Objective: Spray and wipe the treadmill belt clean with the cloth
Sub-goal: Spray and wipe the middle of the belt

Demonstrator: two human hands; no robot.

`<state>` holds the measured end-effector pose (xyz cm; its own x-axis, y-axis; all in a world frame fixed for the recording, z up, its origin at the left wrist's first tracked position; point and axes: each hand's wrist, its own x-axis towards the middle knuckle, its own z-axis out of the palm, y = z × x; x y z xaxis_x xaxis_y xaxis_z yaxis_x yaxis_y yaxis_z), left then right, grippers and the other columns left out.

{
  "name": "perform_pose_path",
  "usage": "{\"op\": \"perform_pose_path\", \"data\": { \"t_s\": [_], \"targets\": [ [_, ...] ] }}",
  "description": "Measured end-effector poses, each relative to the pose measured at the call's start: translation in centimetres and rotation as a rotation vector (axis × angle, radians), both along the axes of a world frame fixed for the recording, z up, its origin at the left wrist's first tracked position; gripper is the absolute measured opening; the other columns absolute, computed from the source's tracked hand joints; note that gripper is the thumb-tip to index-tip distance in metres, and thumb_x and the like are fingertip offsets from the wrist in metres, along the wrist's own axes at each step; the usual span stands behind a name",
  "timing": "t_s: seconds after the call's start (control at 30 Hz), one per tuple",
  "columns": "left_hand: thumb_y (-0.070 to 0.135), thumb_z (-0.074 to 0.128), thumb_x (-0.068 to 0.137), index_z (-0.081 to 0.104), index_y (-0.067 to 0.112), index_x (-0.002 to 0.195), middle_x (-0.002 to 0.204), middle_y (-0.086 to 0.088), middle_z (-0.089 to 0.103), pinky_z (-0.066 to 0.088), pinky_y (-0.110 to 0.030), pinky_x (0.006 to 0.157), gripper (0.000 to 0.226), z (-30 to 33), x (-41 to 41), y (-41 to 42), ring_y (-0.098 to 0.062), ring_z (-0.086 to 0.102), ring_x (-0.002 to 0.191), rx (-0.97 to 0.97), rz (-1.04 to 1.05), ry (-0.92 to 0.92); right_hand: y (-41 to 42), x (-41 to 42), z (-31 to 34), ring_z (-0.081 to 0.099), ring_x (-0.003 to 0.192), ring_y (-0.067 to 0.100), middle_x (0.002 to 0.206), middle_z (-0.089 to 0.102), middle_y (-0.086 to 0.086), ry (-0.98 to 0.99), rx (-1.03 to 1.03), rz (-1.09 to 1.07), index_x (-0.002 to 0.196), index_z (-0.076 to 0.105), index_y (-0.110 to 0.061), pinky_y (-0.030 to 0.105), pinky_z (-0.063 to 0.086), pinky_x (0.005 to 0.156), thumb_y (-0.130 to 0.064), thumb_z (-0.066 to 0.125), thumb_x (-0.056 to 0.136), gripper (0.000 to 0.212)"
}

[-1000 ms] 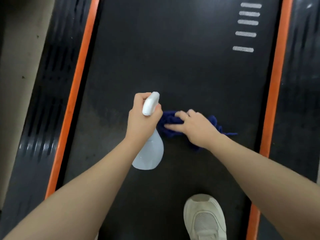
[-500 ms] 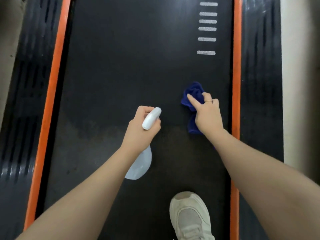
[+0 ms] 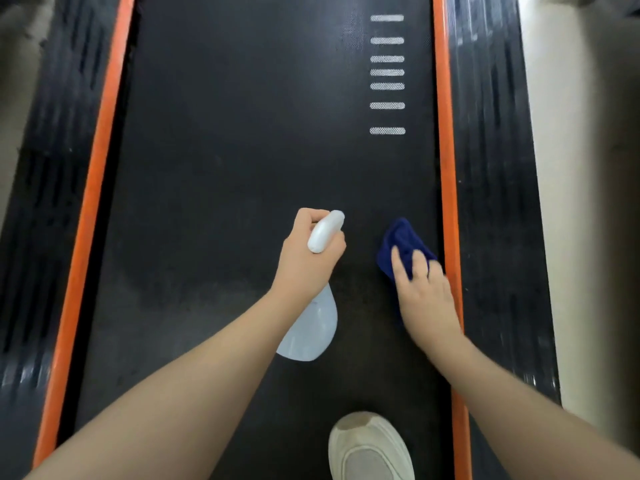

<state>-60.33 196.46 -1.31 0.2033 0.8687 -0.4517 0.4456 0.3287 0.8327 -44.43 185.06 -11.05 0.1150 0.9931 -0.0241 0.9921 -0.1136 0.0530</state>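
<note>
A black treadmill belt [image 3: 242, 168] fills the view from above, running away from the viewer. Everything else is placed against it. Orange side strips [image 3: 445, 133] border it on both edges, with black ribbed foot rails [image 3: 491, 168] outside those. A column of short white dashes [image 3: 387, 72] is printed on the belt's far right part. A white shoe [image 3: 370, 448] stands on the belt's near end.

Near the belt's middle, the left hand [image 3: 304, 261] holds a pale blue spray bottle [image 3: 311, 327] above the surface, fingers curled fully around its neck just under the white spray head [image 3: 325, 231], nozzle pointing up the belt. Whether a finger sits on the trigger cannot be seen.

At the belt's right edge, just beside the orange strip, the right hand [image 3: 426, 296] presses a bunched dark blue cloth [image 3: 401, 240] flat against the belt. Its fingers [image 3: 398, 263] are nearly straight and lie on top of the cloth; the thumb is not clear.

The step in hand appears to be wiping. It likely goes best with steady downward pressure, overlapping strokes reaching right to the edge, and the cloth kept spread under the palm rather than balled up.
</note>
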Motion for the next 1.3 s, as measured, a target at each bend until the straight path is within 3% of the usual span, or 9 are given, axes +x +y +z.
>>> {"op": "perform_pose_path", "data": {
  "t_s": [0.1, 0.3, 0.43, 0.5, 0.63, 0.87, 0.97, 1.07, 1.3],
  "targets": [
    [0.020, 0.059, 0.091, 0.050, 0.024, 0.106, 0.092, 0.013, 0.060, 0.047, -0.012, 0.062, 0.017, -0.1, 1.0, 0.4, 0.007, 0.057, 0.076, 0.022, -0.005, 0.001, -1.0, 0.9, -0.7, 0.056, 0.093, 0.041, 0.117, 0.052, 0.025, -0.108, -0.007, 0.112, 0.132, 0.044, -0.004, 0.042, 0.050, 0.071, -0.004, 0.045, 0.082, 0.050],
    [0.022, 0.058, 0.090, 0.050, 0.026, 0.106, 0.092, 0.014, 0.062, 0.051, -0.027, 0.072, 0.018, -0.1, 2.6, -0.1, -0.003, 0.060, 0.082, 0.026, -0.078, 0.057, 5.7, 1.6, 0.5, 0.055, 0.092, 0.030, 0.113, 0.057, 0.015, -0.266, -0.091, -0.121, 0.134, 0.050, -0.010, 0.034, 0.045, 0.074, -0.008, 0.029, 0.083, 0.054],
    [0.023, 0.058, 0.089, 0.050, 0.027, 0.109, 0.094, 0.016, 0.063, 0.054, -0.041, 0.081, 0.022, 0.0, 3.0, -0.4, -0.008, 0.062, 0.088, 0.006, -0.120, 0.091, -0.9, 0.4, -0.1, 0.046, 0.089, 0.034, 0.112, 0.051, 0.020, -0.280, -0.025, 0.031, 0.121, 0.059, -0.005, 0.039, 0.038, 0.074, -0.005, 0.031, 0.086, 0.045],
    [0.023, 0.059, 0.088, 0.052, 0.028, 0.108, 0.093, 0.018, 0.063, 0.053, -0.042, 0.082, 0.022, -0.2, 3.1, -0.5, -0.009, 0.062, 0.089, 0.001, -0.124, 0.096, 1.3, 2.1, -0.4, 0.046, 0.084, 0.031, 0.107, 0.055, 0.017, -0.333, -0.018, 0.113, 0.114, 0.064, -0.008, 0.038, 0.038, 0.070, -0.006, 0.034, 0.084, 0.043],
    [0.023, 0.059, 0.089, 0.052, 0.028, 0.109, 0.092, 0.017, 0.062, 0.053, -0.037, 0.079, 0.022, -0.5, 2.8, -0.3, -0.007, 0.062, 0.087, 0.021, -0.118, 0.082, 8.5, 3.6, 0.6, 0.054, 0.081, 0.027, 0.103, 0.059, 0.012, -0.356, -0.044, -0.148, 0.117, 0.061, -0.012, 0.033, 0.042, 0.069, -0.009, 0.033, 0.084, 0.043],
    [0.022, 0.059, 0.090, 0.050, 0.027, 0.113, 0.098, 0.015, 0.063, 0.053, -0.037, 0.079, 0.025, -0.2, 2.5, -0.4, -0.007, 0.062, 0.089, -0.020, -0.147, 0.070, 1.6, 2.1, 0.5, 0.050, 0.081, 0.028, 0.112, 0.056, 0.014, -0.272, -0.042, 0.061, 0.119, 0.061, -0.011, 0.035, 0.040, 0.064, -0.008, 0.034, 0.084, 0.044],
    [0.021, 0.060, 0.088, 0.052, 0.027, 0.110, 0.099, 0.013, 0.065, 0.051, -0.034, 0.076, 0.024, -0.7, 2.4, -0.6, -0.010, 0.063, 0.089, 0.027, -0.119, 0.068, 6.7, 3.4, 0.4, 0.055, 0.075, 0.025, 0.105, 0.061, 0.011, -0.344, -0.018, -0.068, 0.120, 0.061, -0.014, 0.031, 0.041, 0.062, -0.011, 0.033, 0.082, 0.048],
    [0.020, 0.060, 0.088, 0.052, 0.028, 0.109, 0.096, 0.013, 0.065, 0.050, -0.028, 0.074, 0.023, -0.8, 2.2, -1.0, -0.006, 0.063, 0.088, 0.037, -0.117, 0.060, 8.1, 3.1, 0.9, 0.054, 0.074, 0.026, 0.104, 0.060, 0.012, -0.236, -0.095, -0.149, 0.125, 0.058, -0.012, 0.030, 0.043, 0.062, -0.010, 0.034, 0.081, 0.049],
    [0.023, 0.059, 0.089, 0.051, 0.030, 0.109, 0.097, 0.013, 0.064, 0.050, -0.028, 0.071, 0.023, -0.5, 2.4, -0.7, -0.006, 0.062, 0.085, 0.018, -0.139, 0.057, 1.6, 1.6, 0.9, 0.053, 0.061, 0.033, 0.093, 0.061, 0.025, -0.020, -0.099, -0.015, 0.119, 0.061, 0.000, 0.034, 0.045, 0.048, -0.001, 0.072, 0.066, 0.053]
  ]
}}
